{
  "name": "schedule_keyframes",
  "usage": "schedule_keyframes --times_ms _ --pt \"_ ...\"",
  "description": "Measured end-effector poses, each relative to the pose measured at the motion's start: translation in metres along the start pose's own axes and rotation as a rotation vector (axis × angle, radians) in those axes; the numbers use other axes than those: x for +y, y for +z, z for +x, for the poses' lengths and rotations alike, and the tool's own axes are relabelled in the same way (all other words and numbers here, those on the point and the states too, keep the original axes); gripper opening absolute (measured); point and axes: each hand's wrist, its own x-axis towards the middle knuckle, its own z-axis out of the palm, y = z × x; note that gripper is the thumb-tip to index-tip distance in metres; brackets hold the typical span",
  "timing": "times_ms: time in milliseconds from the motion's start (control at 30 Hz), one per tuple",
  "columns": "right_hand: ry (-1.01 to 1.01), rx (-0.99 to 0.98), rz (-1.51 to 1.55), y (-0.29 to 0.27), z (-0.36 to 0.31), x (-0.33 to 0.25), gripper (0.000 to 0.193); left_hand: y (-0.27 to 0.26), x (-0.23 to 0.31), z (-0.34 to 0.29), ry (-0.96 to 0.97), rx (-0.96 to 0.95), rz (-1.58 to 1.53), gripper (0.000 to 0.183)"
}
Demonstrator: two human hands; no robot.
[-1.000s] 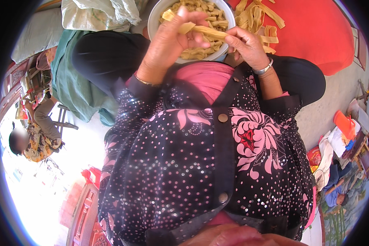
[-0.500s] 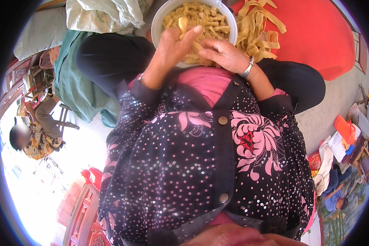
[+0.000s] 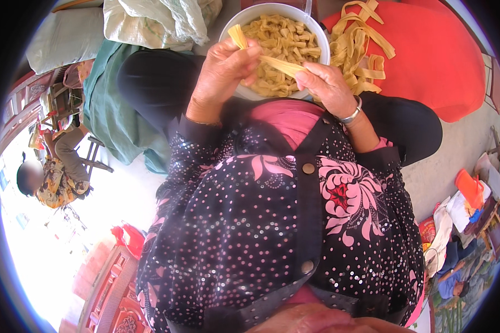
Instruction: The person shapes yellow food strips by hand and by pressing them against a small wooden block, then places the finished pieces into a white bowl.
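Note:
A flat, pale yellow strip (image 3: 282, 66) stretches between my hands above a white tub (image 3: 325, 45). My left hand (image 3: 226, 66) is closed around it, with a folded end sticking up past the fingers. Between thumb and fingers, my right hand (image 3: 332, 87) pinches the other part of the strip. Many short, knotted yellow pieces (image 3: 286, 36) fill much of the tub, which stands just beyond my hands. Long loose strips (image 3: 353, 47) of the same stuff lie to the right of the tub, on the edge of a red covered surface (image 3: 428, 61).
A green cloth (image 3: 108, 105) hangs beside my left knee, with a white woven sack (image 3: 155, 22) beyond it. At the far left a person (image 3: 55, 177) sits low. Carved reddish furniture (image 3: 114, 283) stands at lower left; assorted items, including an orange one (image 3: 468, 187), are heaped at right.
My hands have drawn apart, so the strip now spans the gap between them. Earlier they were close together over the tub's near rim. The view has shifted slightly.

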Motion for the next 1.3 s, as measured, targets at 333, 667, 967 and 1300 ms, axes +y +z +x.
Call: schedule_keyframes --times_ms 333,667,967,1300 --pt "-0.054 -0.033 -0.198 -0.032 0.026 -0.041 0.036 0.017 0.038 0.010 0.089 0.065 0.026 0.007" --pt "-0.460 0.288 -0.723 -0.104 0.118 -0.110 0.037 0.053 0.133 0.091 0.456 0.119 0.335 0.015" --pt "-0.530 0.369 -0.899 -0.138 0.189 -0.063 0.037 0.050 0.136 0.151 0.601 0.315 0.939 0.019" --pt "-0.297 0.246 -0.108 -0.085 0.076 -0.037 0.027 0.015 0.043 0.053 0.008 0.098 0.857 0.032"
